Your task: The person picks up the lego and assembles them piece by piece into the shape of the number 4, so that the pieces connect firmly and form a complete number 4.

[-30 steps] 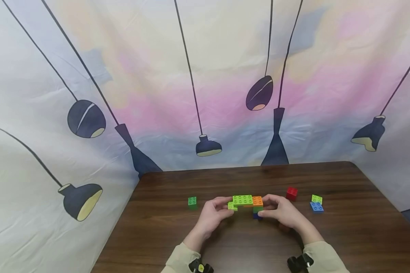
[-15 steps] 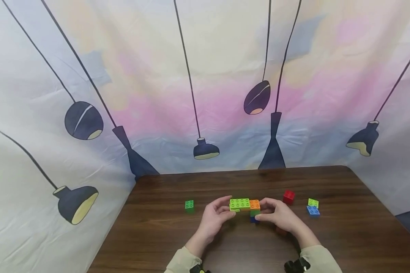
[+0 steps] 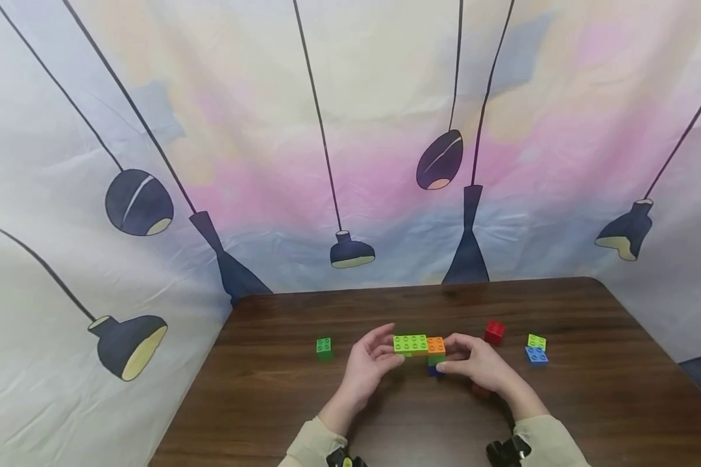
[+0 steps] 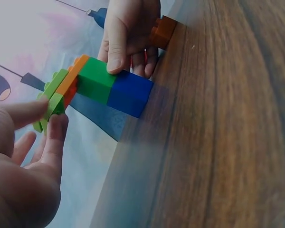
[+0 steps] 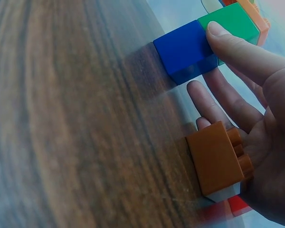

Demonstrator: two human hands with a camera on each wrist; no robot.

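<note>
Two hands are seen on one brick structure (image 3: 423, 346), held between them above the wooden table (image 3: 257, 395). Its nine-o'clock end is pinched by the left hand (image 3: 365, 370); its three-o'clock end is gripped by the right hand (image 3: 483, 367), the thumb tip placed at the seam of the green brick (image 4: 96, 81) and the dark blue brick (image 4: 129, 95).

At least five bricks can be counted in the structure: a long lime brick (image 3: 411, 344) on top, an orange brick (image 3: 436, 345) set partly under it, the green and dark blue ones stacked below, and a short lime brick (image 4: 55, 104), mostly covered by fingers. Whether the dark blue foot is rested on the wood cannot be told for certain.

Five loose bricks are counted around it: one small green brick (image 3: 324, 349) at nine o'clock, one red brick (image 3: 494, 332) between two and three, one pale lime brick (image 3: 537, 340) and one light blue brick (image 3: 536, 355) close together at three, and one brown-orange brick (image 5: 216, 161) at four, largely hidden under the right hand from above. Seven lamps are shown on the backdrop (image 3: 385, 65), several cords cut off by the upper edge.
</note>
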